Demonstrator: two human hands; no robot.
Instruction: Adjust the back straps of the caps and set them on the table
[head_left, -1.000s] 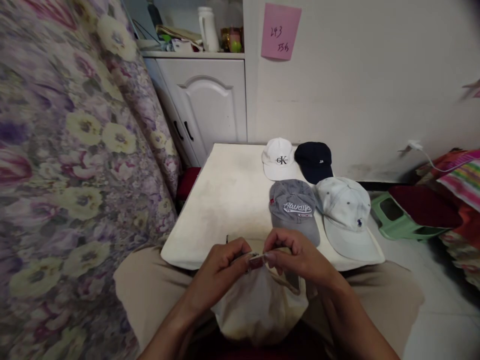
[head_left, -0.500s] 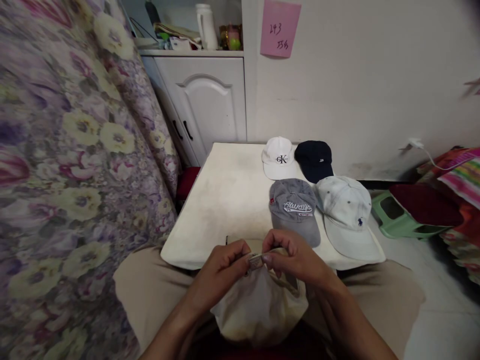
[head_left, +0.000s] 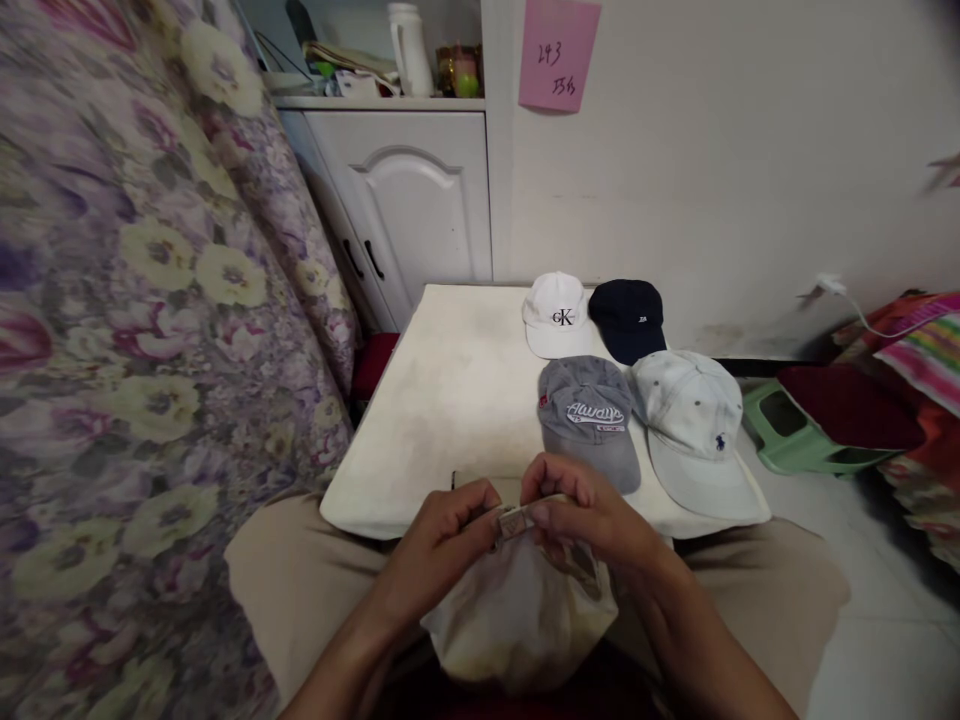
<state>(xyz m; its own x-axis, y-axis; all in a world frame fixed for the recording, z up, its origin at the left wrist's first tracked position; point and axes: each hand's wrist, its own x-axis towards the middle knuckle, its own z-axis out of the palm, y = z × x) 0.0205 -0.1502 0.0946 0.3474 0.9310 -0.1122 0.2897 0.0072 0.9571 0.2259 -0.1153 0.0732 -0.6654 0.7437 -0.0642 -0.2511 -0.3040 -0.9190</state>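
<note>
A beige cap (head_left: 517, 620) hangs over my lap at the table's near edge, with its back strap (head_left: 516, 521) turned up toward me. My left hand (head_left: 454, 530) pinches the left end of that strap between thumb and fingers. From the other side my right hand (head_left: 585, 510) grips the strap's right part, thumb on top. A small metal piece seems to show by the left thumb, too small to make out. Just beyond my right hand lies a grey cap (head_left: 585, 415) with white lettering.
On the cream-covered table (head_left: 442, 390) also rest a white cap (head_left: 556, 315), a navy cap (head_left: 628, 318) and a pale denim cap (head_left: 694, 430). A floral curtain (head_left: 150, 400) hangs at left. A green stool (head_left: 802, 450) stands at right. Behind is a white cabinet (head_left: 412, 200).
My right hand has shifted slightly along the strap, its thumb a little further right, showing more of the strap. The left hand stays in place.
</note>
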